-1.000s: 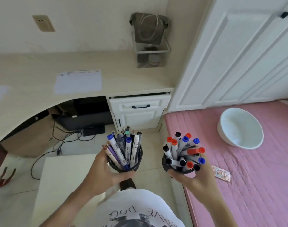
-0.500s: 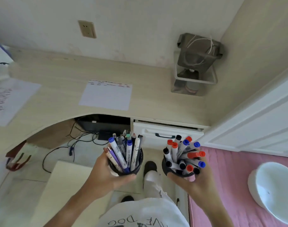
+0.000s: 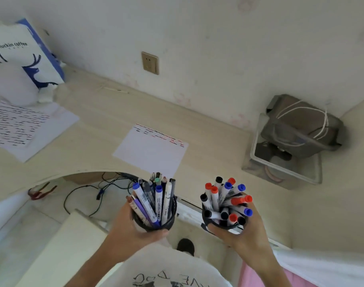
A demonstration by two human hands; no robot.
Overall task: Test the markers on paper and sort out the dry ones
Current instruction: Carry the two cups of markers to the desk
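My left hand (image 3: 131,230) grips a black mesh cup (image 3: 168,221) packed with several pens and markers (image 3: 154,201) with blue, purple and green caps. My right hand (image 3: 242,233) grips a second black cup (image 3: 218,223) holding several whiteboard markers (image 3: 226,200) with red, blue and black caps. Both cups hang in the air just in front of the desk edge. A white sheet of paper (image 3: 151,153) with short red and black test strokes along its far edge lies on the pale wooden desk (image 3: 106,121), straight ahead of the cups.
More sheets with black strokes (image 3: 21,127) lie at the desk's left, behind them a white and blue paper bag (image 3: 26,56). A clear bin with a grey pouch (image 3: 292,139) stands at the desk's right corner. Cables (image 3: 88,193) trail under the desk. A white stool top (image 3: 59,251) sits below left.
The view has swung up and left as I came nearer the desk, carrying both cups. The pink mat and white bowl have left the frame; the paper bag has appeared.
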